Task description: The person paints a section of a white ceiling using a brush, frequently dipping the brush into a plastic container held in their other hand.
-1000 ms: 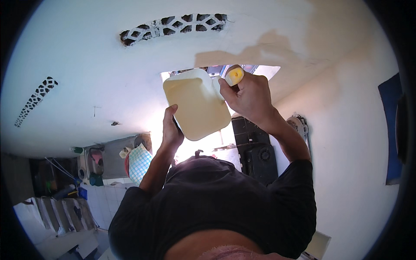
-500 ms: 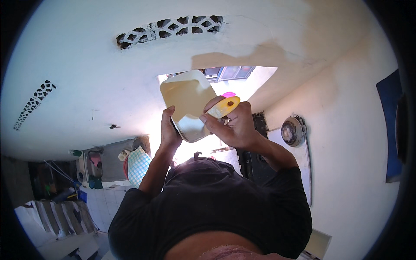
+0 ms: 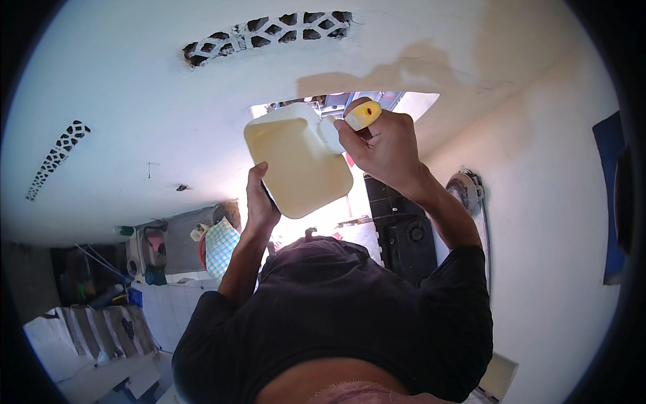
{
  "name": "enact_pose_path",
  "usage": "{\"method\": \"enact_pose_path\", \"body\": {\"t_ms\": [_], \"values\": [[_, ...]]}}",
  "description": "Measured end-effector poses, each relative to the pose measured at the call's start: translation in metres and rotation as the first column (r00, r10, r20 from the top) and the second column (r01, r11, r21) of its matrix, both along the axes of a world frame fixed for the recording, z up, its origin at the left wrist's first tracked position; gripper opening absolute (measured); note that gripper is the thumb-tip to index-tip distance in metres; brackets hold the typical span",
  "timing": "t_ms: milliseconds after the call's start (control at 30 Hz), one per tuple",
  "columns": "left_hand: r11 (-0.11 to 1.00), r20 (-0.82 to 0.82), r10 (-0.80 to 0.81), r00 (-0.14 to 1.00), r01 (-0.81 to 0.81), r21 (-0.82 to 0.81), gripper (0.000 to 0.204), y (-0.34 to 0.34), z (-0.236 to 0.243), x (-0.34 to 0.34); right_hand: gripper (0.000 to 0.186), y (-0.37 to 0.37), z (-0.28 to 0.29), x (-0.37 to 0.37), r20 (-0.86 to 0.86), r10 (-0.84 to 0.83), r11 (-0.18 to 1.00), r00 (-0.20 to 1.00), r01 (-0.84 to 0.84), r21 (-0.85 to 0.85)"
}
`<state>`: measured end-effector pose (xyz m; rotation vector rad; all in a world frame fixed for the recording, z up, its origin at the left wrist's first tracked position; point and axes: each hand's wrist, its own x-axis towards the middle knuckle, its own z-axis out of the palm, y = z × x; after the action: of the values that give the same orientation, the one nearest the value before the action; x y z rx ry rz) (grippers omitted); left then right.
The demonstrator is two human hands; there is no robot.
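Observation:
My left hand (image 3: 261,198) grips the left side of a cream-coloured plastic tub (image 3: 299,168) with rounded corners, its thumb over the rim. The tub is tilted, its inside facing me. In my right hand (image 3: 387,145) is a paintbrush (image 3: 364,115) with a yellow handle that has a hole near its end and whitish smears. Its pale, broad head reaches the tub's upper right rim; whether it touches there I cannot tell. The fingers of my right hand are wrapped round the handle.
A pale wall (image 3: 168,121) with a pierced vent (image 3: 269,32) rises ahead, with a bright opening behind the tub. A black appliance (image 3: 407,236) stands below my right forearm. A round metal pan (image 3: 463,190) hangs on the right wall. A checked cloth (image 3: 221,248) hangs at left.
My right hand has moved up and right with the paintbrush, from inside the tub to its upper right rim. The tub has turned so more of its inside shows.

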<state>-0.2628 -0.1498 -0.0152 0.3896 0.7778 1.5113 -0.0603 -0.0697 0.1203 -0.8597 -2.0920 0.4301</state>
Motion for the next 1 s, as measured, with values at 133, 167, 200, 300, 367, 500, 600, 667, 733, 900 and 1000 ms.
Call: {"method": "enact_pose_path", "body": {"t_ms": [133,167,200,300,367,500,600,667,733,900,1000], "values": [[0.999,-0.011,-0.028,1.0,0.029,0.014,0.054,-0.001,0.003,0.001,0.014,-0.007,0.012,-0.011,-0.02,-0.042,0.987,0.999,0.045,0.156],[0.999,-0.014,-0.049,0.999,0.049,0.013,0.054,-0.002,0.005,0.002,0.015,-0.007,0.013,-0.014,-0.116,-0.016,0.979,0.993,0.04,0.201],[0.999,0.01,-0.045,0.999,0.045,0.007,0.053,-0.001,0.006,0.003,0.015,-0.008,0.015,-0.017,-0.141,-0.001,0.987,0.99,0.024,0.161],[0.998,0.013,-0.063,0.998,0.063,0.016,0.051,-0.001,0.0,0.0,0.017,0.005,0.028,-0.022,-0.029,0.232,0.966,0.972,-0.227,0.126],[0.994,0.005,-0.1,0.995,0.099,0.038,0.05,0.001,0.003,-0.002,0.018,0.017,0.034,-0.023,0.013,0.307,0.949,0.952,-0.307,0.077],[0.994,-0.014,-0.101,0.995,0.101,-0.042,0.046,0.003,0.005,0.001,0.021,0.039,0.021,-0.027,0.14,0.371,0.925,0.918,-0.379,0.028],[0.996,-0.025,-0.093,0.995,0.093,0.014,0.044,0.005,0.002,-0.002,0.023,0.044,0.023,-0.022,0.218,0.293,0.93,0.931,-0.331,0.163],[0.997,-0.017,-0.027,0.999,0.026,-0.07,0.047,0.004,0.013,-0.001,0.021,0.035,0.029,-0.017,0.189,0.231,0.92,0.954,-0.278,0.277],[0.998,0.02,-0.059,0.998,0.06,-0.009,0.048,0.008,0.011,-0.005,0.02,0.026,0.04,-0.011,0.088,0.239,0.934,0.967,-0.253,0.251],[0.996,0.019,-0.068,0.998,0.067,0.055,0.049,0.012,0.022,-0.008,0.016,0.009,0.036,-0.009,-0.009,0.169,0.986,0.986,-0.169,-0.006],[0.999,0.05,-0.024,0.998,0.023,0.034,0.05,0.012,0.011,-0.015,0.012,0.011,0.029,-0.016,-0.284,0.257,0.943,0.924,-0.304,-0.136]]}}
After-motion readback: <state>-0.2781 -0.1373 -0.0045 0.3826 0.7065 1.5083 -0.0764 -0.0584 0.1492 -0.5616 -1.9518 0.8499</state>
